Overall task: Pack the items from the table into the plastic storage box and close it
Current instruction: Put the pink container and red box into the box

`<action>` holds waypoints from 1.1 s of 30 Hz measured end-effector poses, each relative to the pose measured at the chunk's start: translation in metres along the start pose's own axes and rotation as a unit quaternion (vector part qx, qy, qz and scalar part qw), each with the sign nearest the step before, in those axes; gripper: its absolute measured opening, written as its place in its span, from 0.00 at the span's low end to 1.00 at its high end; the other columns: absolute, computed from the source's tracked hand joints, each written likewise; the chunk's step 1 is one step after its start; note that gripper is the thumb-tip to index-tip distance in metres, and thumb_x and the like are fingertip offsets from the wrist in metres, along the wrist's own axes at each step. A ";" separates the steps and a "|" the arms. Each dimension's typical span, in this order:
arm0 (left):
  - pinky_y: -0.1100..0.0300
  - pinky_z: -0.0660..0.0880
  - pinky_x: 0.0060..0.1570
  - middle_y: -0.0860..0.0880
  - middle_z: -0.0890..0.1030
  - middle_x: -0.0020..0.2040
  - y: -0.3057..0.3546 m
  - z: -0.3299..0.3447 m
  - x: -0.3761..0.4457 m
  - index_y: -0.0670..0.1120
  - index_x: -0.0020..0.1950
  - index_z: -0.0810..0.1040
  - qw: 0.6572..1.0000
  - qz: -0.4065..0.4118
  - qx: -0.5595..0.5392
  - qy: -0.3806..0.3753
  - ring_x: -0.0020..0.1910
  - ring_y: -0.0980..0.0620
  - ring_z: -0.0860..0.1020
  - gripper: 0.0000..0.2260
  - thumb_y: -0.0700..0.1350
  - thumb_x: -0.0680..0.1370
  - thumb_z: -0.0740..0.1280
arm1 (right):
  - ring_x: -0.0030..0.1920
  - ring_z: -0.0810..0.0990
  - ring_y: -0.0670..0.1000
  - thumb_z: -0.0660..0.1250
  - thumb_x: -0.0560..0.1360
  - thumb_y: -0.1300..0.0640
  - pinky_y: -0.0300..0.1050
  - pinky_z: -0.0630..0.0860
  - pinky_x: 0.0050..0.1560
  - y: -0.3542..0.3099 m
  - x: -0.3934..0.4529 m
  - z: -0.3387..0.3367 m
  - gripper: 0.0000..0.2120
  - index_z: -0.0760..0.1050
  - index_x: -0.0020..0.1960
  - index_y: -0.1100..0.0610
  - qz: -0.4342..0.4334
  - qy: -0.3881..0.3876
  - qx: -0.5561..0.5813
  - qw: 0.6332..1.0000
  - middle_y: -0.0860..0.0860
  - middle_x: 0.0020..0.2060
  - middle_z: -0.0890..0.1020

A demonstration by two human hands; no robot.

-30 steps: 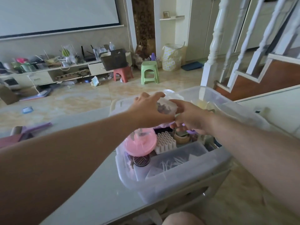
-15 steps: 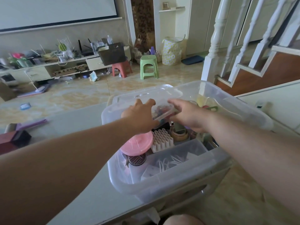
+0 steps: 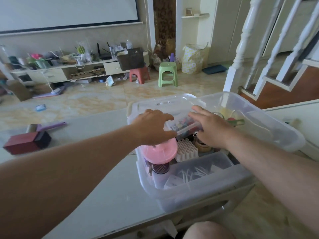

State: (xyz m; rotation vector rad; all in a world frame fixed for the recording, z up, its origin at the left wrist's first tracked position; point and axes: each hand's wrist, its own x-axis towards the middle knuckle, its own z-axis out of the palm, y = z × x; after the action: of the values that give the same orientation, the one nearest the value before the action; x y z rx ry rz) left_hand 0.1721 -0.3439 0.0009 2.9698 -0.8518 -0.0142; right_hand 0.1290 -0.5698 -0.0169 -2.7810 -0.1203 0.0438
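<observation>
A clear plastic storage box (image 3: 195, 190) stands open at the table's near right corner, its clear lid (image 3: 164, 103) lying behind it. Both hands hold a small clear case of coloured bits (image 3: 183, 125) low inside the box: my left hand (image 3: 153, 126) grips its left end, my right hand (image 3: 211, 128) its right end. Below them in the box sit a pink round lid (image 3: 160, 152), a white honeycomb block (image 3: 185, 150), a dark round jar (image 3: 160, 168), a tape roll (image 3: 202, 146) and a clear inner tray (image 3: 203, 168) with white strips.
On the table's left lie a dark red box (image 3: 25, 143) and a purple flat item (image 3: 51, 125). A white stair railing (image 3: 241, 45) rises at the right. Beyond the table are a tiled floor, green stool (image 3: 167, 74), red stool (image 3: 139, 75) and a cluttered low cabinet.
Both hands have lowered the small clear case down into the storage box, and the view has tilted slightly.
</observation>
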 end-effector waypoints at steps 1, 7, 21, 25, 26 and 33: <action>0.46 0.69 0.69 0.52 0.73 0.72 -0.011 -0.004 -0.012 0.62 0.75 0.68 1.000 0.016 -0.008 0.023 0.72 0.46 0.69 0.27 0.67 0.77 0.63 | 0.82 0.58 0.53 0.61 0.75 0.64 0.52 0.61 0.77 -0.001 0.000 0.001 0.39 0.58 0.83 0.44 -0.002 0.005 -0.007 1.000 0.40 0.84 0.50; 0.54 0.67 0.69 0.57 0.80 0.61 -0.109 -0.018 -0.105 0.61 0.62 0.81 0.997 0.009 -0.032 0.073 0.65 0.54 0.72 0.12 0.58 0.79 0.66 | 0.73 0.72 0.52 0.66 0.76 0.60 0.51 0.70 0.73 -0.049 0.006 -0.009 0.37 0.62 0.81 0.43 -0.056 0.041 -0.014 0.998 0.46 0.78 0.69; 0.50 0.70 0.69 0.55 0.73 0.66 -0.375 0.028 -0.224 0.62 0.61 0.81 0.967 -0.250 -0.032 0.046 0.68 0.48 0.71 0.14 0.54 0.75 0.70 | 0.70 0.71 0.51 0.65 0.78 0.55 0.50 0.74 0.64 -0.337 0.130 0.114 0.31 0.62 0.79 0.39 -0.240 -0.070 -0.035 0.967 0.43 0.72 0.67; 0.44 0.70 0.68 0.49 0.60 0.74 -0.446 0.050 -0.198 0.62 0.71 0.71 0.952 -0.305 -0.023 0.012 0.71 0.37 0.65 0.27 0.60 0.72 0.69 | 0.74 0.67 0.52 0.66 0.77 0.53 0.49 0.71 0.69 -0.380 0.190 0.188 0.34 0.60 0.80 0.39 -0.228 -0.133 -0.030 0.964 0.45 0.74 0.64; 0.42 0.68 0.69 0.48 0.57 0.75 -0.464 0.057 -0.188 0.63 0.73 0.65 0.951 -0.310 -0.013 -0.009 0.73 0.36 0.63 0.33 0.65 0.69 0.69 | 0.74 0.67 0.52 0.66 0.76 0.52 0.50 0.71 0.69 -0.387 0.204 0.207 0.35 0.59 0.81 0.39 -0.227 -0.147 -0.029 0.962 0.45 0.74 0.63; 0.33 0.61 0.73 0.59 0.41 0.81 -0.587 0.088 -0.132 0.68 0.79 0.36 0.922 -0.340 0.007 -0.185 0.81 0.37 0.49 0.66 0.77 0.53 0.75 | 0.77 0.57 0.55 0.67 0.72 0.59 0.53 0.74 0.64 -0.425 0.305 0.313 0.47 0.47 0.82 0.36 -0.191 -0.173 0.004 0.966 0.40 0.78 0.48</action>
State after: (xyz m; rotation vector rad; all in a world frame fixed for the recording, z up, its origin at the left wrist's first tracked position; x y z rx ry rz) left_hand 0.3685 0.2186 -0.1187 3.1473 0.2176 -0.6076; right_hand 0.3857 -0.0369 -0.1649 -2.6638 -0.7381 0.4292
